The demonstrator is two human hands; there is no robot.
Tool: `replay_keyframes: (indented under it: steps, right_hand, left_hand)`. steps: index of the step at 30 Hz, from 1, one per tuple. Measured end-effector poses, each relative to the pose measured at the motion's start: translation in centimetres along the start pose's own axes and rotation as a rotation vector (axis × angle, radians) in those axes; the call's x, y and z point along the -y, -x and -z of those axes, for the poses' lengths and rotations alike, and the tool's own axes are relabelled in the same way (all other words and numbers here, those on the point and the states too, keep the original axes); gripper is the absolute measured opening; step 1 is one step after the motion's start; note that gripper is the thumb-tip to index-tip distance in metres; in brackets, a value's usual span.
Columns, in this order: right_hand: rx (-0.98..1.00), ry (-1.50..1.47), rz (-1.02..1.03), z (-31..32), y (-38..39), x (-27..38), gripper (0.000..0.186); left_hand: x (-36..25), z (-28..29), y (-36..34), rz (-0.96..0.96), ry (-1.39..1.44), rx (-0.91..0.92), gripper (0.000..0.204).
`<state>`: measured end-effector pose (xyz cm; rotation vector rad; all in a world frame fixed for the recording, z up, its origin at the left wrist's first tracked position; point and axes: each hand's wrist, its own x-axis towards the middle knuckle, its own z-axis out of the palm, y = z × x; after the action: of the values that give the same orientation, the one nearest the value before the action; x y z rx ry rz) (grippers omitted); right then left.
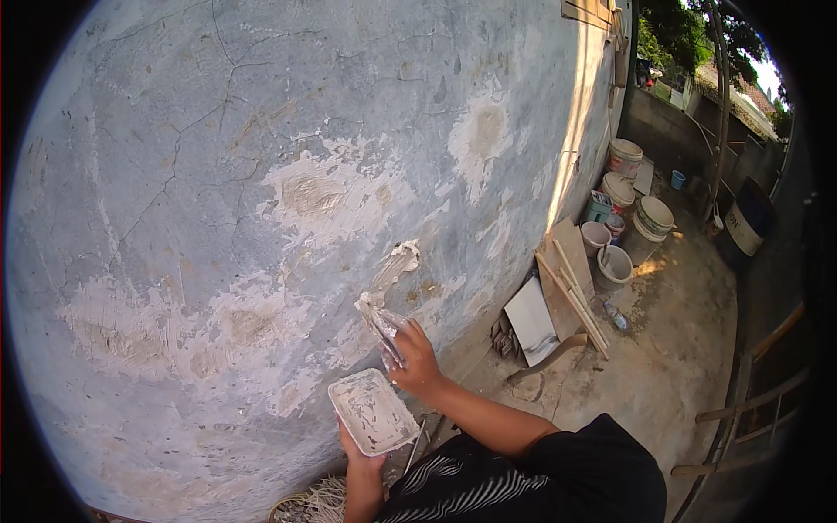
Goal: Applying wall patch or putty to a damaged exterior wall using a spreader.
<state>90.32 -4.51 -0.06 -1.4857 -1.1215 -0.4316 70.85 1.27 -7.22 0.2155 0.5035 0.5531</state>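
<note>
My right hand (417, 364) grips a putty knife (384, 328) coated in pale filler, its blade end against the grey-blue plastered wall (174, 78). A lump of filler (368, 303) sits at the blade's end. Just above it, a thick wet smear of filler (399, 261) clings to the wall. Below, my left hand (358, 457) holds up a white rectangular tray (343, 418) by its underside and edge. Remains of filler coat the inside of the tray. Lighter rough patches (321, 196) and thin cracks spread over the wall around both hands.
Along the wall's foot on the right lean a white board (530, 321), a brown board (571, 261) and wooden strips (575, 301). Several buckets (614, 266) stand beyond them. A plastic bottle (616, 315) lies on the concrete floor (649, 383). A dark drum (748, 218) stands far right.
</note>
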Motion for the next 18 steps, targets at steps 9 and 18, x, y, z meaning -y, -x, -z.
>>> replay_keyframes:
  steps: [9, 18]
  right_hand:
    - [-0.280, -0.549, -0.590, 8.8, -1.4, -3.8, 0.023]
    - [-0.082, 0.172, -0.166, 5.8, -6.8, -2.4, 0.019]
  left_hand:
    - [-0.2, 0.4, 0.6, -0.039, 0.023, 0.039, 0.055]
    - [-0.3, 0.1, 0.3, -0.034, 0.033, 0.072, 0.055]
